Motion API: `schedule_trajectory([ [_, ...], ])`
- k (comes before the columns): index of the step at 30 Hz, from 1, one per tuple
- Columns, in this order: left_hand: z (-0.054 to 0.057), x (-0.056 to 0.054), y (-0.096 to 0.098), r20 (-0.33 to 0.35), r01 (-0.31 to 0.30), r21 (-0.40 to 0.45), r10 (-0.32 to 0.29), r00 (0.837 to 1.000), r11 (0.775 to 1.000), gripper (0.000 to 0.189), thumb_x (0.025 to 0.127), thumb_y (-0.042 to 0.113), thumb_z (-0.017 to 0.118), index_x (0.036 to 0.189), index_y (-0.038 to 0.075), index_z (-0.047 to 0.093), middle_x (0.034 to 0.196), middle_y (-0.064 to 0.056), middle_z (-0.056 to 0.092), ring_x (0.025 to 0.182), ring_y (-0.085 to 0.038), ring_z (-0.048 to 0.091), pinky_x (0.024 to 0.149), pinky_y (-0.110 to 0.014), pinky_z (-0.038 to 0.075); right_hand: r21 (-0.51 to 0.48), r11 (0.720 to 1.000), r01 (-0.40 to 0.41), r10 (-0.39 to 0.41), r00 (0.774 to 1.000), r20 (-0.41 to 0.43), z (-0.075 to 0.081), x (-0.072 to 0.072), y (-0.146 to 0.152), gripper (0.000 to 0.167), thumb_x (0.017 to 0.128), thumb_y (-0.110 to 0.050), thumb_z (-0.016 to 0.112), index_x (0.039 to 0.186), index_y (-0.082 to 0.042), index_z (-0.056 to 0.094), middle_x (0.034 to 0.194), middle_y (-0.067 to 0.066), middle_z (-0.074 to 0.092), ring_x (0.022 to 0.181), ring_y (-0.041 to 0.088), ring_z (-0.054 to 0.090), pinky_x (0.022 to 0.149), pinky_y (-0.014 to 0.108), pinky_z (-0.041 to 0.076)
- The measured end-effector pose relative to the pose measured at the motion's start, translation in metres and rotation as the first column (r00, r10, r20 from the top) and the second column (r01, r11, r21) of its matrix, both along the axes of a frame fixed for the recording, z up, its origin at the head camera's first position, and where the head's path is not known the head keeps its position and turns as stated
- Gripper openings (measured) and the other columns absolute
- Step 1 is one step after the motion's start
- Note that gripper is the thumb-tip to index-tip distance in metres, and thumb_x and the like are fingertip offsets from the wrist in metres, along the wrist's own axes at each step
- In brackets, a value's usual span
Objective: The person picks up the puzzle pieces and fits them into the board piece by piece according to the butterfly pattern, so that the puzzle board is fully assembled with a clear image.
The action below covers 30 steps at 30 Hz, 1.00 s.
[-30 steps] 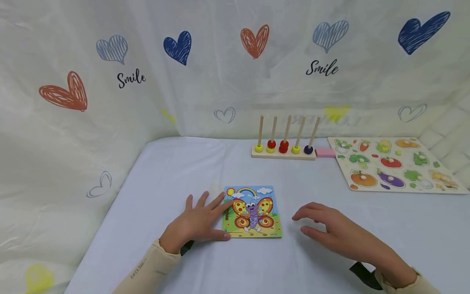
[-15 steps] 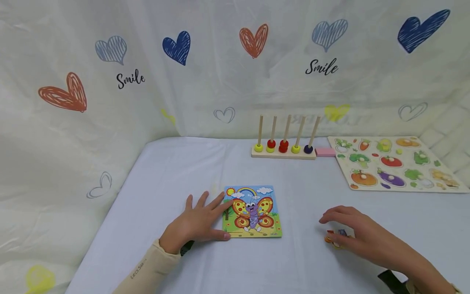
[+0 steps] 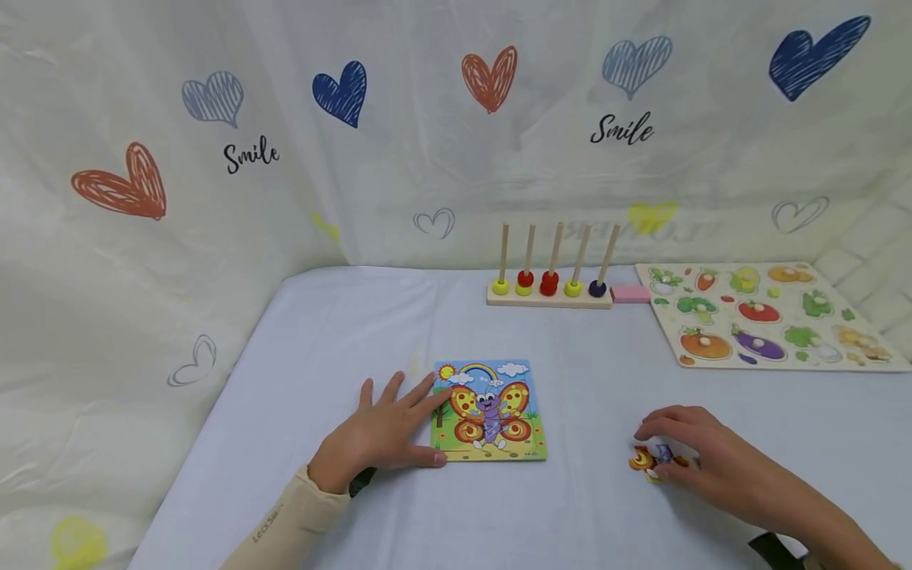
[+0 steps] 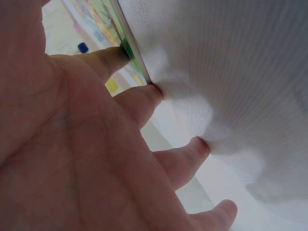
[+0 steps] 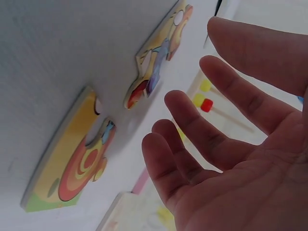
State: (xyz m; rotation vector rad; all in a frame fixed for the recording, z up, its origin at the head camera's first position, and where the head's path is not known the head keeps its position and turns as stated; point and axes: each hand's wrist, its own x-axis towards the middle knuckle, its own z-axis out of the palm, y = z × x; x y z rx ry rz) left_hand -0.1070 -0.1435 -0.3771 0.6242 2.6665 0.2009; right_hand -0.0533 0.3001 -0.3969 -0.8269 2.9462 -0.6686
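A square butterfly jigsaw puzzle (image 3: pixel 490 419) lies flat on the white cloth. My left hand (image 3: pixel 385 435) rests at its left side with fingers spread; the index fingertip overlaps the picture and the thumb touches the lower left corner. In the left wrist view, fingertips (image 4: pixel 155 91) press on the cloth along the puzzle's edge. To the right, my right hand (image 3: pixel 705 459) hovers with loosely bent fingers over loose jigsaw pieces (image 3: pixel 644 459), partly hidden by the thumb. The right wrist view shows an orange piece (image 5: pixel 84 159) and a purple-marked piece (image 5: pixel 156 57), both apart from the fingers.
Behind the puzzle stands a wooden bead counter (image 3: pixel 549 301) with upright pegs. A pink block (image 3: pixel 630 295) sits beside it. The vegetable peg board (image 3: pixel 777 324) lies at the back right. A heart-printed curtain (image 3: pixel 399 158) hangs behind the table.
My right hand has moved right, away from the puzzle, to the loose jigsaw pieces, which have come into view under it. My left hand has stayed at the puzzle's left edge.
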Motion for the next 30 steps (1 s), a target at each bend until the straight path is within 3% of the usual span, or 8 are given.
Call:
schedule_trajectory([
  [2,-0.001,0.0,-0.001,-0.004,0.003,0.0,-0.003,1.0,1.0,0.094,0.091,0.064,0.078,0.169,0.031,0.037,0.178,-0.001,0.022,0.159,-0.049,0.016,0.118,-0.081,0.009,-0.004,1.0,-0.011,0.011,0.999,-0.039,-0.003,0.0,0.001,0.039,0.084,-0.018,0.093,0.113,-0.034,0.072,0.126,-0.009,0.061,0.115,0.006,0.049,0.086,0.021,0.051],
  [4,-0.001,0.0,-0.001,-0.007,0.006,0.0,-0.006,1.0,1.0,0.094,0.091,0.064,0.078,0.168,0.031,0.037,0.178,-0.001,0.022,0.159,-0.049,0.017,0.117,-0.081,0.009,0.006,1.0,0.001,-0.001,1.0,-0.026,-0.004,0.001,0.001,0.039,0.084,-0.017,0.093,0.112,-0.035,0.072,0.127,-0.007,0.061,0.118,0.012,0.049,0.087,0.024,0.052],
  [9,-0.001,0.001,-0.001,-0.007,0.004,0.001,-0.004,1.0,1.0,0.094,0.091,0.064,0.078,0.168,0.03,0.037,0.178,-0.001,0.023,0.159,-0.049,0.017,0.117,-0.081,0.009,0.052,0.997,0.061,-0.064,0.997,0.04,-0.005,0.0,-0.003,0.038,0.083,-0.015,0.093,0.109,-0.033,0.072,0.131,0.0,0.061,0.121,0.031,0.05,0.09,0.041,0.053],
  [17,-0.001,0.001,-0.001,-0.003,0.004,0.005,-0.004,1.0,1.0,0.094,0.091,0.064,0.078,0.168,0.03,0.038,0.178,-0.001,0.022,0.159,-0.049,0.016,0.118,-0.08,0.009,0.063,0.993,0.098,-0.103,0.991,0.087,-0.004,-0.001,-0.01,0.036,0.082,-0.011,0.093,0.104,-0.032,0.073,0.133,0.006,0.061,0.123,0.037,0.048,0.094,0.062,0.048],
  [25,-0.001,0.0,0.0,-0.011,0.006,-0.004,-0.006,1.0,1.0,0.094,0.091,0.064,0.077,0.169,0.03,0.037,0.178,-0.001,0.022,0.159,-0.049,0.015,0.118,-0.08,0.008,0.058,0.992,0.111,-0.116,0.99,0.085,-0.003,0.0,-0.013,0.037,0.082,-0.008,0.093,0.102,-0.03,0.072,0.133,0.009,0.061,0.123,0.039,0.047,0.095,0.066,0.047],
  [30,-0.001,-0.001,0.0,-0.005,0.003,-0.008,-0.003,1.0,1.0,0.094,0.091,0.064,0.077,0.169,0.03,0.036,0.178,-0.001,0.022,0.159,-0.049,0.015,0.118,-0.08,0.008,0.066,0.991,0.12,-0.125,0.989,0.079,-0.003,0.001,-0.013,0.04,0.082,-0.009,0.093,0.104,-0.033,0.071,0.122,0.003,0.061,0.117,0.034,0.049,0.092,0.061,0.049],
])
